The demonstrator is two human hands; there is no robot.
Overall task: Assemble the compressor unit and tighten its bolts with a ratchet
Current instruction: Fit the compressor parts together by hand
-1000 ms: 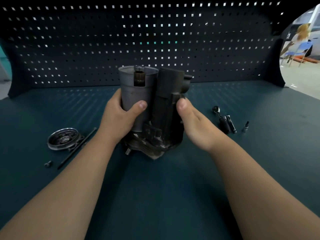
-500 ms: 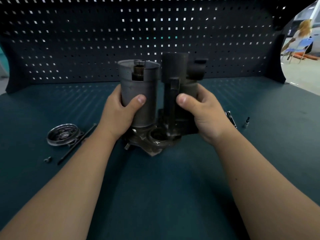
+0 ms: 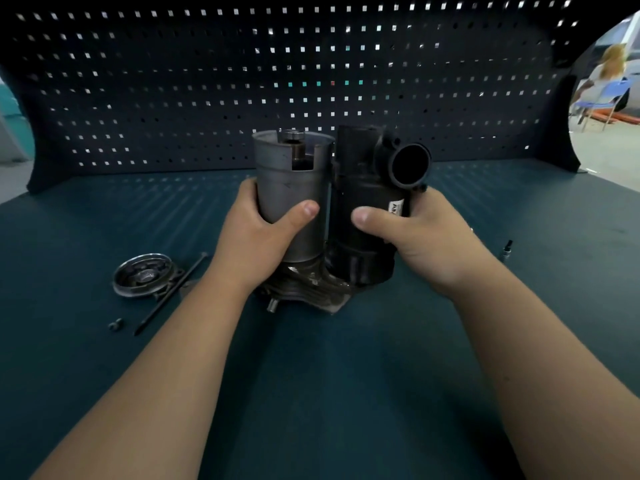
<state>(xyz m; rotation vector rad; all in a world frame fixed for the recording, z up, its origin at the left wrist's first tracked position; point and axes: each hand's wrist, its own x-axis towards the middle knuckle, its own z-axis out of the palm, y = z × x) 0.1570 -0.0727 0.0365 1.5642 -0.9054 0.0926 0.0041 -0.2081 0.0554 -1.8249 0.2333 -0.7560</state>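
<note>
1. The compressor unit [image 3: 322, 216] stands upright at the centre of the frame on the dark teal table [image 3: 329, 393], in front of the perforated back panel [image 3: 242, 81].
2. Its left part is a grey metal cylinder [image 3: 289, 188], open at the top, with a slot cut in its upper wall through which a shaft [image 3: 294, 147] shows.
3. Its right part is a black housing [image 3: 363, 216] with a round open port [image 3: 410, 164] at the upper right; the port faces the camera and is tilted to the right.
4. Both parts sit on a ribbed metal base [image 3: 304, 291] that rests on the table.
5. The left hand [image 3: 256, 237] is wrapped around the grey cylinder, thumb pressed across its front.
6. The right hand [image 3: 422, 237] is closed around the black housing, thumb on its front face beside a small white label [image 3: 396, 207].
7. At the left of the frame a round metal cover [image 3: 143, 275] lies flat on the table, with a long thin bolt [image 3: 171, 294] lying just beside it, its upper end near the left wrist.
8. A small bolt [image 3: 116, 324] lies at the lower left of the cover, apart from it.
9. A small socket bit [image 3: 506, 250] lies on the table at the right of the frame, just beyond the right wrist.
</note>
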